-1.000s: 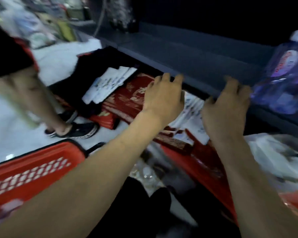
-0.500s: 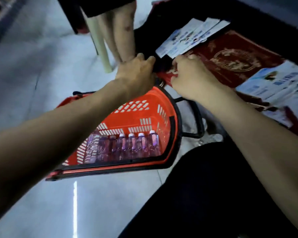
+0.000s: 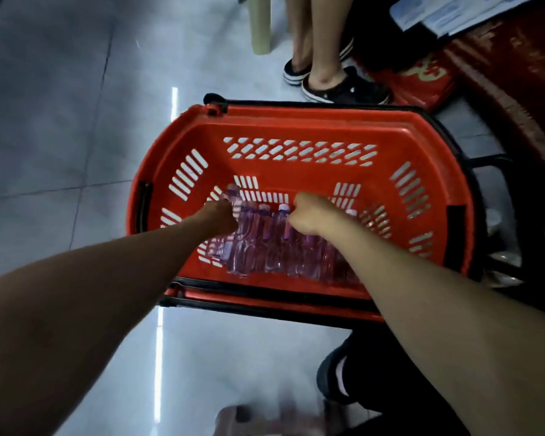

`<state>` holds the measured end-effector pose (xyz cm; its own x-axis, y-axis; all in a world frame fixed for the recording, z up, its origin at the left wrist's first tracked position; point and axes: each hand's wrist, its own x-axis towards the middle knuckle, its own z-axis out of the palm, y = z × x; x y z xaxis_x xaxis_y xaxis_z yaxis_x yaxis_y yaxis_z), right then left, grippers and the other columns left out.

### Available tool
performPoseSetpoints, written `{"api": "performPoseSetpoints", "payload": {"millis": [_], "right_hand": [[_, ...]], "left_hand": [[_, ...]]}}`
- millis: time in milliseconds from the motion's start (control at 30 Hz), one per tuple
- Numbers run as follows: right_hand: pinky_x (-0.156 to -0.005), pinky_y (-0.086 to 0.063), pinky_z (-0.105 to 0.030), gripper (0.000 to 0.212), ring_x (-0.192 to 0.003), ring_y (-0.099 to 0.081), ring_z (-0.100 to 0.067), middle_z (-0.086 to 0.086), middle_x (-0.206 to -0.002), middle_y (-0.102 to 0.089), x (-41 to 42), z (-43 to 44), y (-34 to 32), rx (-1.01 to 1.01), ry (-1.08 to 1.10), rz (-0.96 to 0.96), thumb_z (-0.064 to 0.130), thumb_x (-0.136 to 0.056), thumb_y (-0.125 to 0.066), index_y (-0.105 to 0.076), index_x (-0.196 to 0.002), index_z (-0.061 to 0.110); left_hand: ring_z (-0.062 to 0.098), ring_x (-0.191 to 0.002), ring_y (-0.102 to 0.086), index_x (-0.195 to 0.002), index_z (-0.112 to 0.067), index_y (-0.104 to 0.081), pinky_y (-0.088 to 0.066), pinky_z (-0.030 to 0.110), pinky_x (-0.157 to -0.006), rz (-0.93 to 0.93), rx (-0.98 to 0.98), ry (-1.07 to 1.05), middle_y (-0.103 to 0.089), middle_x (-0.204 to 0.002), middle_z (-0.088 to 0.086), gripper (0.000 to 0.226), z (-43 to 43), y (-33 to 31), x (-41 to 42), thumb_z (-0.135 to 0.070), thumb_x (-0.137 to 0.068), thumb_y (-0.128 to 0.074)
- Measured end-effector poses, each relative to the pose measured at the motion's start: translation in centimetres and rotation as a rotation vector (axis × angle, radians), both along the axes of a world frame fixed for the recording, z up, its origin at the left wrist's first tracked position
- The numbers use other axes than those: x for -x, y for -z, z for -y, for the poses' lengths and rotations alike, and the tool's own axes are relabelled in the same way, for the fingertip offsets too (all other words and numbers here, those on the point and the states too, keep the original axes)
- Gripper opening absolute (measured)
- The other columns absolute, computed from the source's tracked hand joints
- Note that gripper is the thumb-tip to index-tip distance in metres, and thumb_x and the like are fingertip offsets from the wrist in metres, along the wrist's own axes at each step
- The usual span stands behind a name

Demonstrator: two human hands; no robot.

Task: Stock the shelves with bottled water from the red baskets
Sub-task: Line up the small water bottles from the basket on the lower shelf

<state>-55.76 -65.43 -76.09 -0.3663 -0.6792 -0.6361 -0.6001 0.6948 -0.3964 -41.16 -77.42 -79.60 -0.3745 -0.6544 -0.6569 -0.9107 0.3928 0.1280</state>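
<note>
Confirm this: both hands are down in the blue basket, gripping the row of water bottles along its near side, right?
No, the basket is red, not blue. The head view shows the left hand and right hand both down in it, gripping the row of water bottles along its near side.

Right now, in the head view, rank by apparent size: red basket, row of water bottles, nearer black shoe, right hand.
1. red basket
2. row of water bottles
3. nearer black shoe and right hand look about alike; not ranked.
</note>
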Motion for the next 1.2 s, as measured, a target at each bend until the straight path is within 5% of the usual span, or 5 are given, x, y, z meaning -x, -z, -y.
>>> {"api": "performPoseSetpoints", "payload": {"millis": [200,433,733,933,1200], "right_hand": [[-0.056,-0.037,-0.025,0.010,-0.074,-0.053,-0.020,-0.009,-0.088,-0.055,-0.7,-1.4,6.8,-0.192,0.142,0.221,0.016,-0.094,-0.053,-0.057,-0.097,0.007],[-0.107,-0.044,-0.044,0.042,-0.124,-0.052,-0.029,-0.010,-0.131,-0.056,0.2,-1.6,8.5,-0.267,0.365,0.589,0.018,-0.098,-0.056,-0.049,-0.138,0.011],[-0.078,-0.041,-0.029,0.025,-0.097,-0.051,-0.017,-0.001,-0.107,-0.058,2.5,-3.7,11.1,-0.250,0.690,0.616,0.016,-0.089,-0.069,-0.057,-0.111,0.017],[-0.058,-0.049,-0.030,0.024,-0.071,-0.059,-0.017,-0.006,-0.087,-0.063,2.8,-4.4,11.3,-0.291,0.782,0.637,-0.001,-0.086,-0.065,-0.060,-0.108,0.008],[-0.065,-0.053,-0.033,0.028,-0.075,-0.061,-0.018,-0.006,-0.088,-0.065,2.9,-4.4,10.6,-0.278,0.845,0.680,0.003,-0.086,-0.070,-0.062,-0.112,0.008]], "left_hand": [[0.029,-0.101,-0.062,-0.126,-0.006,-0.054,-0.052,0.032,-0.064,-0.143,-0.276,-0.342,-0.064,-0.103,0.015,0.037,0.3,5.3,-2.5,-0.016,-0.092,-0.064],[0.025,-0.093,-0.060,-0.113,-0.017,-0.052,-0.050,0.037,-0.073,-0.291,-0.646,-0.584,-0.063,-0.102,0.010,0.031,-0.3,7.6,-2.0,-0.003,-0.089,-0.066],[0.026,-0.091,-0.060,-0.102,-0.012,-0.058,-0.048,0.050,-0.099,-0.317,-0.953,-0.613,-0.067,-0.089,0.006,0.017,-3.6,8.6,3.2,-0.022,-0.099,-0.045],[0.018,-0.077,-0.063,-0.097,-0.008,-0.065,-0.051,0.031,-0.067,-0.302,-0.832,-0.544,-0.068,-0.089,0.008,0.008,-4.2,8.9,4.0,-0.009,-0.093,-0.058],[0.025,-0.083,-0.068,-0.101,-0.007,-0.064,-0.061,0.035,-0.061,-0.309,-0.747,-0.531,-0.068,-0.098,0.013,0.009,-5.4,9.8,5.4,-0.009,-0.093,-0.062]]}}
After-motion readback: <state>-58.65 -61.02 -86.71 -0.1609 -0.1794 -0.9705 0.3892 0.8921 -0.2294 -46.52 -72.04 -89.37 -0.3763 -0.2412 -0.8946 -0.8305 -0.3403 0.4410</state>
